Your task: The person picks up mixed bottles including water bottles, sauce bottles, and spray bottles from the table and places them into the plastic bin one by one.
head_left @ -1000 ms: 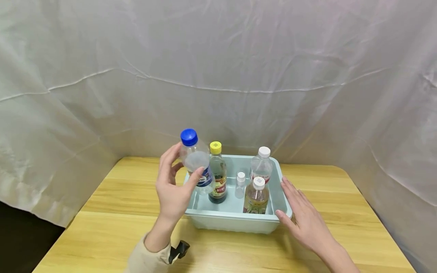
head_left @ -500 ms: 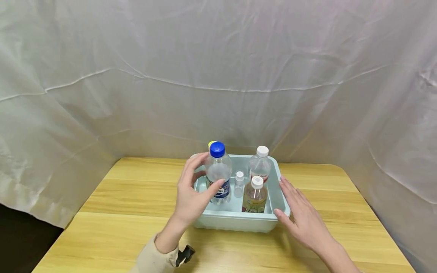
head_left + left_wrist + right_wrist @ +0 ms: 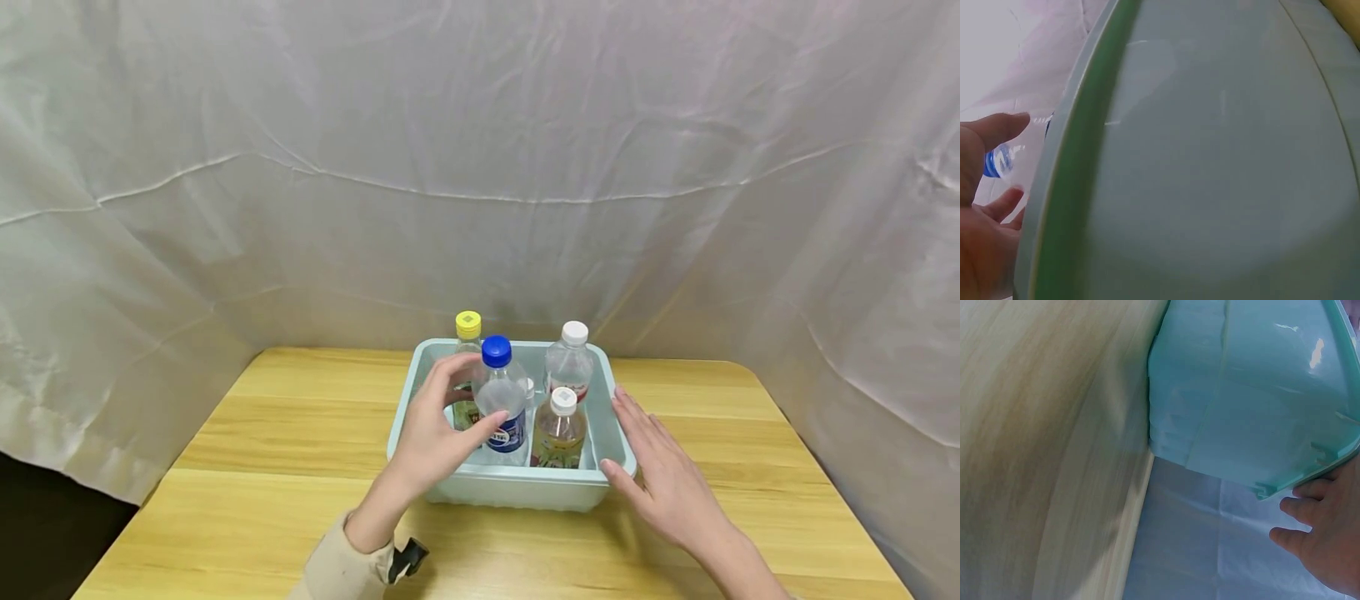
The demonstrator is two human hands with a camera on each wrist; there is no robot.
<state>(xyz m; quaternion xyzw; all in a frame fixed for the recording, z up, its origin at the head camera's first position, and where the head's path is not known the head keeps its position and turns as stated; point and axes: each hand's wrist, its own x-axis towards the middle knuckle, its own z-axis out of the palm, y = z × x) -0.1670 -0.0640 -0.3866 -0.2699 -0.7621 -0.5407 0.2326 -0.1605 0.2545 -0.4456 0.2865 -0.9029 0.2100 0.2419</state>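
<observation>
My left hand (image 3: 438, 425) holds a clear plastic bottle (image 3: 504, 398) with a blue cap and blue label, thumb in front and fingers behind it. The bottle stands upright inside a pale blue-green plastic bin (image 3: 517, 487), toward its front. In the left wrist view the bin wall (image 3: 1222, 150) hides most of the bottle. My right hand (image 3: 667, 475) rests on the bin's right rim with its fingers extended. Behind the held bottle is a yellow-capped glass bottle (image 3: 468, 333), partly covered by my fingers. A small white-capped bottle (image 3: 530, 390) is mostly hidden.
Two white-capped bottles stand in the bin's right part: a clear one (image 3: 568, 367) behind and a labelled one (image 3: 558, 437) in front. The bin sits on a wooden table (image 3: 300, 442). A grey cloth (image 3: 480, 167) hangs behind and at the sides.
My left hand has carried the blue-capped bottle right and down into the bin, from tilted to upright. It now covers the small bottle. My right hand stays at the rim.
</observation>
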